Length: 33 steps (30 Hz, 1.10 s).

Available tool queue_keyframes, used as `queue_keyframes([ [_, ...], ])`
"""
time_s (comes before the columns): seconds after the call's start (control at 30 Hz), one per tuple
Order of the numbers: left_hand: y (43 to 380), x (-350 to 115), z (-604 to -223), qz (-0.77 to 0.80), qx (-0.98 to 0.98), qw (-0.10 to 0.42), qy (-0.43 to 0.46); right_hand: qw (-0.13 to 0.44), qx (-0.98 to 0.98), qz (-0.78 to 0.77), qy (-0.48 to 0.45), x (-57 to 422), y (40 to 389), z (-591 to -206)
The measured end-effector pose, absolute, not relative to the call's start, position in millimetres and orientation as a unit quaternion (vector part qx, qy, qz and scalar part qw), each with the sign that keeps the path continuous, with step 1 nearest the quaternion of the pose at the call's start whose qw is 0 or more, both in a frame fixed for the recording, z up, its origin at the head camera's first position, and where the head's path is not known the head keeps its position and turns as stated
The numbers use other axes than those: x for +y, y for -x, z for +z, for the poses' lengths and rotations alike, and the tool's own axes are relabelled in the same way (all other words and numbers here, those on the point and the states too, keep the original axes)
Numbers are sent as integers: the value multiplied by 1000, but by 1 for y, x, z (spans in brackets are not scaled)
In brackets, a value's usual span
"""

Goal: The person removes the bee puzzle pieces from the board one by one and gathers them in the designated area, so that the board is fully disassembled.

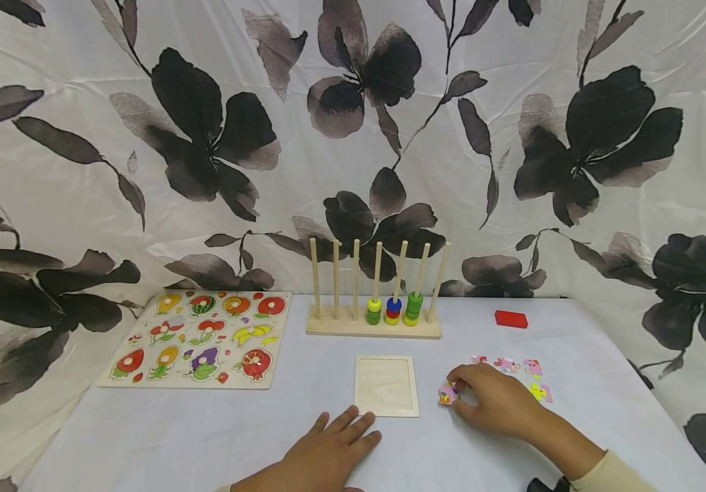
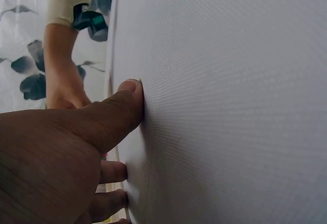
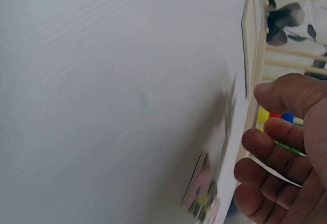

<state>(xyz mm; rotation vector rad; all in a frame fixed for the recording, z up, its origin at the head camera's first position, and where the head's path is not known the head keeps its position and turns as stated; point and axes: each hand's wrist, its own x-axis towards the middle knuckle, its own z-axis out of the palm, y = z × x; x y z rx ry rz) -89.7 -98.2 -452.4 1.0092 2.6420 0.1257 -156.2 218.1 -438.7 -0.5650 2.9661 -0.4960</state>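
Observation:
In the head view my right hand (image 1: 497, 403) has its thumb and forefinger around a small pink puzzle piece (image 1: 447, 394), right of a square wooden puzzle tray (image 1: 386, 413). The right wrist view shows that hand (image 3: 286, 152) with curled fingers, but the pinched piece cannot be made out there. Blurred pink and yellow puzzle pieces (image 3: 202, 188) lie below it. My left hand (image 1: 331, 451) rests flat with spread fingers, its fingertips by the tray's lower left corner. In the left wrist view, the left thumb (image 2: 125, 101) stretches along the white tabletop.
More pink and yellow puzzle pieces (image 1: 534, 369) lie beyond and right of my right hand. A red block (image 1: 510, 319) sits at the back right. Behind the tray stands a wooden peg rack (image 1: 340, 324) with coloured rings. A fruit puzzle board (image 1: 189, 376) lies at left.

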Motion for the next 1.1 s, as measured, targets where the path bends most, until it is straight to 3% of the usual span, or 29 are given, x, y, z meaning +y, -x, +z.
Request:
queue_keyframes([
  [0.3, 89, -99, -453, 46, 920, 152, -359, 6, 967, -161, 195, 253, 149, -442],
  [0.73, 90, -98, -453, 51, 921, 160, -352, 10, 970, -163, 179, 278, 145, -439],
  [1.1, 90, -100, -456, 47, 920, 137, -364, -9, 972, -152, 179, 303, 142, -440],
])
